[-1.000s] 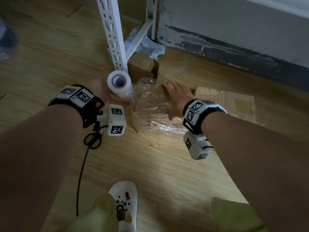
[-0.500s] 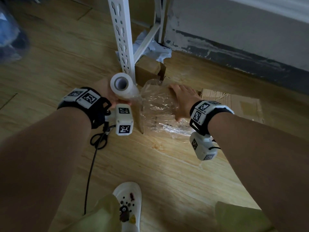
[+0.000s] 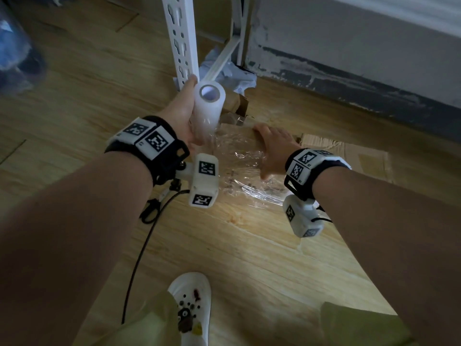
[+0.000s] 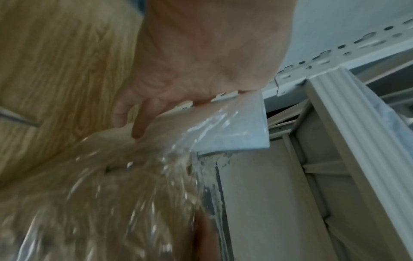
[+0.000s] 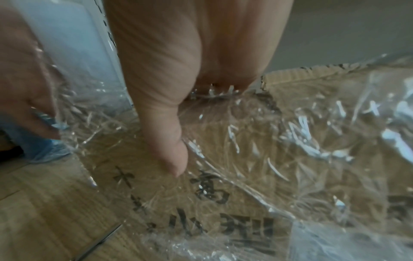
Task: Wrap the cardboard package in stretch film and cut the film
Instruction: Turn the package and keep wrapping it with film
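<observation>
From down by the wrist, the left hand [image 4: 190, 58] grips the roll of stretch film [image 4: 228, 127], fingers [image 4: 140, 121] curled over its pale side. Crinkled clear film [image 4: 125, 194] spills from the roll toward the camera, blurring the wooden floor [image 4: 55, 70] behind it. A white perforated shelf frame [image 4: 357, 123] stands just beside the roll.

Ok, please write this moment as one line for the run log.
left hand: holds white stretch film roll raised | right hand: presses flat on film-covered brown cardboard package | film: uncut | black scissors: on floor
</observation>
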A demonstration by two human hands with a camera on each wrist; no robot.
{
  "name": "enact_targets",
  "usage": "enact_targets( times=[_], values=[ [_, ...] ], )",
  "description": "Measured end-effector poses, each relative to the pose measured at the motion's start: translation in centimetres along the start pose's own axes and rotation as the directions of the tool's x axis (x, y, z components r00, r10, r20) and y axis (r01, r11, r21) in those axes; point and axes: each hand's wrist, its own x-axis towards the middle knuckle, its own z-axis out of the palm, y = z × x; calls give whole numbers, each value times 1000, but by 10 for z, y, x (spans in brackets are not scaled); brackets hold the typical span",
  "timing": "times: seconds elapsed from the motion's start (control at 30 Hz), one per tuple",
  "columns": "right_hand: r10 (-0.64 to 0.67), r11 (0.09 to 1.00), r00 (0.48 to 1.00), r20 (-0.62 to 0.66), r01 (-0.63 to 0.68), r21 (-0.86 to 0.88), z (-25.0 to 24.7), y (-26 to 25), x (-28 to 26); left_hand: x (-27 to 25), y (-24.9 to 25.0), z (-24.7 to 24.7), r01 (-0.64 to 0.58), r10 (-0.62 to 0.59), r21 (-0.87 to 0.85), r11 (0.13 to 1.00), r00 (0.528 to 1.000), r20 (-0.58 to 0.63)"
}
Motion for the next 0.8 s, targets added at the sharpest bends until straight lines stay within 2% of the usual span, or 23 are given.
enact_targets(
  times=[0.1, 0.17, 0.2, 0.3, 0.43, 0.5, 0.57, 0.63, 0.7, 0.8],
  values=[
    [14, 999, 1000, -3, -14, 29, -2, 0, 1, 3, -5, 12, -166, 159, -84, 983, 984, -85],
    [31, 998, 1000, 0, -31, 60, -2, 0, 1, 2, -11, 14, -232, 227, -20, 973, 965, -133],
    [37, 997, 999, 2, -37, 70, -1, -1, 1, 0, -14, 12, -233, 239, 50, 971, 957, -165],
    [66, 993, 998, 5, -66, 102, -4, -2, 3, 1, -22, 3, -228, 258, 190, 955, 953, -157],
    [80, 990, 997, 17, -82, 112, -7, -5, 2, 1, -34, 12, -219, 275, 405, 888, 958, -84],
    [69, 992, 998, 11, -70, 102, -5, -6, -1, 9, -43, 20, -232, 301, 360, 904, 942, -149],
    [59, 994, 998, 26, -61, 87, -3, -6, -3, 9, -55, 29, -268, 359, 312, 912, 888, -287],
    [42, 996, 997, 61, -47, 76, -6, -7, -7, 12, -62, 32, -264, 387, 344, 901, 849, -360],
    [30, 996, 993, 112, -39, 81, -12, -8, -9, 17, -65, 28, -237, 385, 380, 894, 840, -382],
    [27, 997, 976, 216, -43, 67, -29, -10, -7, 19, -62, 25, -185, 344, 397, 899, 858, -381]
  ],
)
